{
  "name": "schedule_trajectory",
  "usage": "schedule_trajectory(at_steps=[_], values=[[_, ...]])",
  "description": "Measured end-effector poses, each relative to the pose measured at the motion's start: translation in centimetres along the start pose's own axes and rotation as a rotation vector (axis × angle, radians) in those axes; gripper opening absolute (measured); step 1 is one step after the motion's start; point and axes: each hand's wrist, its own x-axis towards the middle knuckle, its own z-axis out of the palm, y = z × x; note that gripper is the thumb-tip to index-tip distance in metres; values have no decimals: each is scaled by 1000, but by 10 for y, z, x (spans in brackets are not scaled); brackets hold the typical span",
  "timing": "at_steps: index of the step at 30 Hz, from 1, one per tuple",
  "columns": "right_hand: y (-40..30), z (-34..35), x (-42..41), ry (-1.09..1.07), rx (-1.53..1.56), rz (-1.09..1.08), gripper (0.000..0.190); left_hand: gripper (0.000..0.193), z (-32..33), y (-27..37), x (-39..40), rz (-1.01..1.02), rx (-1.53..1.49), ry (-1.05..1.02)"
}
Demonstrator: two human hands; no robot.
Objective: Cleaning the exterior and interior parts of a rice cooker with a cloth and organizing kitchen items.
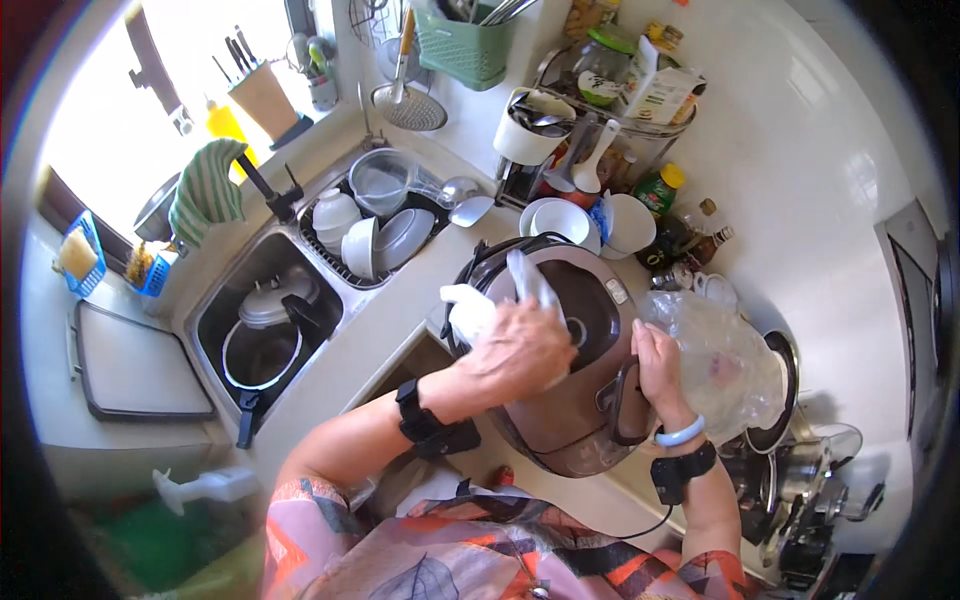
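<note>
A brown electric cooker [540, 420] stands tilted on the counter before me, with a dark recessed panel [577, 300] facing up and a black cord [480, 259] bundled at its far left side. My left hand [517, 345] presses a crumpled white cloth or wipe [474, 309] against it, over the edge of the panel. The fingers of that hand are partly hidden. On the cooker's right side, my right hand [660, 367] grips the edge, just beyond the carrying handle [630, 405]. A clear plastic bag [720, 367] lies right beside this hand.
Left is a sink [330, 345] with a pot [262, 356] and its lid [279, 300]; a rack of bowls [367, 247] adjoins it. White bowls [559, 221], bottles [679, 232] and a utensil holder [532, 135] stand behind the cooker. Metal pans [806, 472] are at right.
</note>
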Motion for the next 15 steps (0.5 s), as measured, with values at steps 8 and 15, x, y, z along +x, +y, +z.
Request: schedule_trajectory(at_steps=[8, 15], values=[[-1, 5, -3, 6, -34, -2, 44, 21, 33, 11, 64, 81, -232, -137], [3, 3, -3, 13, -50, 28, 44, 20, 8, -20, 67, 49, 445, -10]])
